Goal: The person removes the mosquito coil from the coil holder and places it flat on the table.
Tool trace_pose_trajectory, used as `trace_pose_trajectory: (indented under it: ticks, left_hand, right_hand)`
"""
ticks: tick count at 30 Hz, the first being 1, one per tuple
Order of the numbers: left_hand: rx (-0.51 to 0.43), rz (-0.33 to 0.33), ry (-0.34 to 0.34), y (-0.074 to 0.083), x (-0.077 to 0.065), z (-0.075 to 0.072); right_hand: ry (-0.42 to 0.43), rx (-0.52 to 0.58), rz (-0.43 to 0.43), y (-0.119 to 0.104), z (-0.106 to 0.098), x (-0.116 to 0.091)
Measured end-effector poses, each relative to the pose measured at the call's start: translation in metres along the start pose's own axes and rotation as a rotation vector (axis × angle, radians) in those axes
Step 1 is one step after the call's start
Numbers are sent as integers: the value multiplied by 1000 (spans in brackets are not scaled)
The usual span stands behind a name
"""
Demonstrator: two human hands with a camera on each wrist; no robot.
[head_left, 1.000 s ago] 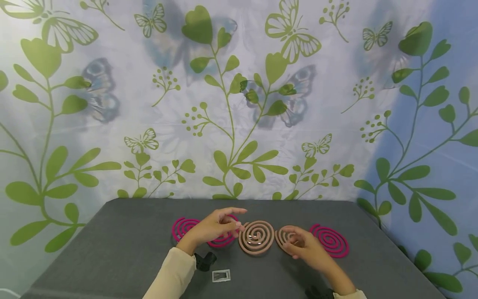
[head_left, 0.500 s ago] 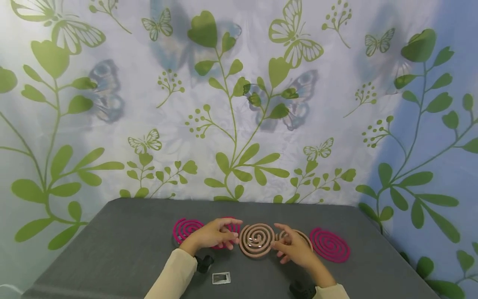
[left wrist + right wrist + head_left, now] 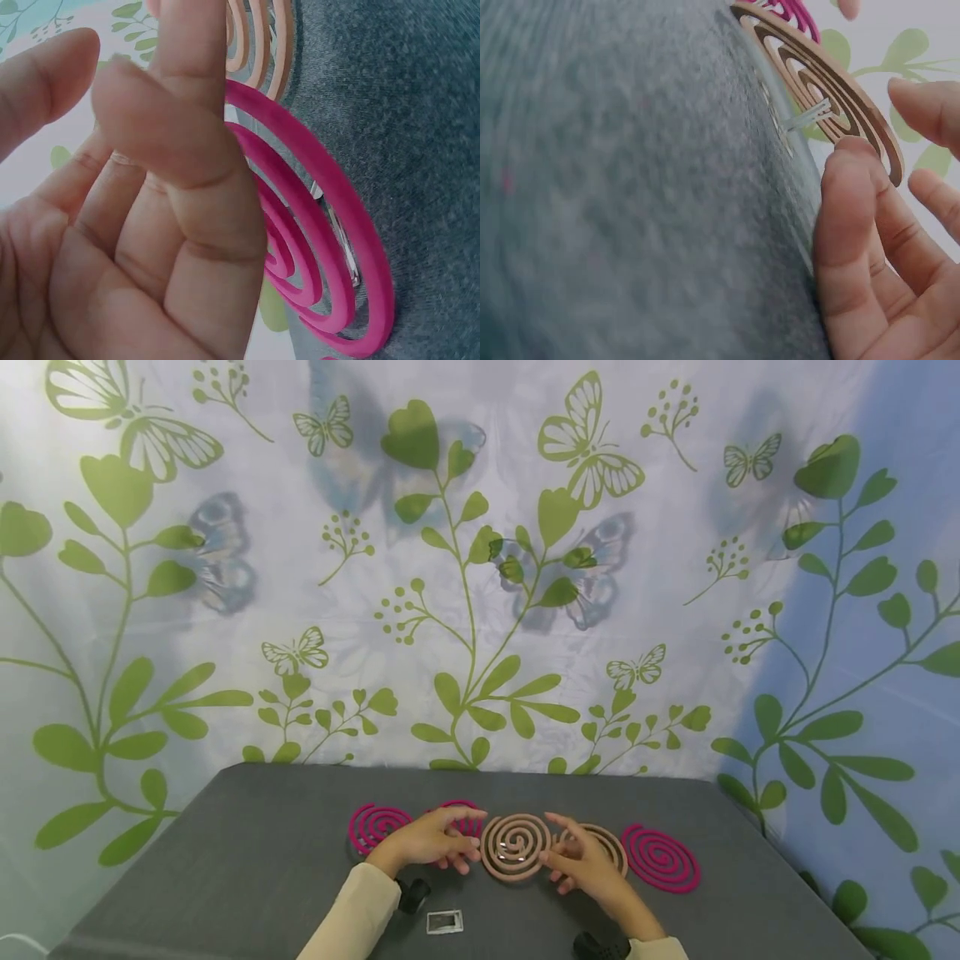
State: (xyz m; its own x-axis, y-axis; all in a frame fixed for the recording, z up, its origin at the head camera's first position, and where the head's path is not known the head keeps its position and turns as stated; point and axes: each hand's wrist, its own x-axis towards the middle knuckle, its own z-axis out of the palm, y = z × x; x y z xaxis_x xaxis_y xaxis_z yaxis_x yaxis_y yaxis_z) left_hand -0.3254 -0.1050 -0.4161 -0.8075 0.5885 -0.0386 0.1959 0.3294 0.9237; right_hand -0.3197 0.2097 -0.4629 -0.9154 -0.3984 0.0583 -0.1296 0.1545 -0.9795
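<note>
A tan mosquito coil (image 3: 517, 843) lies between my hands in the head view, with shiny metal showing through its spiral. My left hand (image 3: 433, 839) hovers over a magenta mosquito coil (image 3: 375, 247), partly hiding it, its index finger reaching toward the tan coil's left edge. My right hand (image 3: 588, 867) is at the tan coil's right edge, thumb tip right at the rim and index finger extended above it. Its fingers partly cover a second tan coil (image 3: 613, 846). In the right wrist view the thumb overlaps a tan coil (image 3: 855, 94) in front of it. Neither hand grips anything.
More magenta coils lie at the row's two ends, left (image 3: 378, 828) and right (image 3: 662, 860). A small silver rectangular frame (image 3: 445, 932) rests nearer on the grey-covered table (image 3: 247, 860). Pale metal prongs (image 3: 814, 115) stand beneath a coil. Behind hangs a leaf-patterned curtain (image 3: 480, 610).
My right hand has moved left, from over the second tan coil to the middle coil's right edge. My left hand has lowered slightly. The view has tilted up a little.
</note>
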Motion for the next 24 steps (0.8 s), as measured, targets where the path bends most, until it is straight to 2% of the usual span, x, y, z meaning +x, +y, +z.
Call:
trace_pose_trajectory:
  ticks: [10, 14, 20, 24]
  left_hand:
    - [41, -27, -5, 1, 3, 3]
    - [48, -46, -23, 3, 3, 4]
    - [50, -92, 6, 4, 4, 6]
    - [52, -109, -3, 7, 1, 7]
  right_hand:
    - [12, 11, -32, 5, -4, -2]
    - [33, -1, -18, 8, -5, -2]
    - [48, -15, -7, 7, -3, 1]
    - [52, -32, 11, 6, -1, 0]
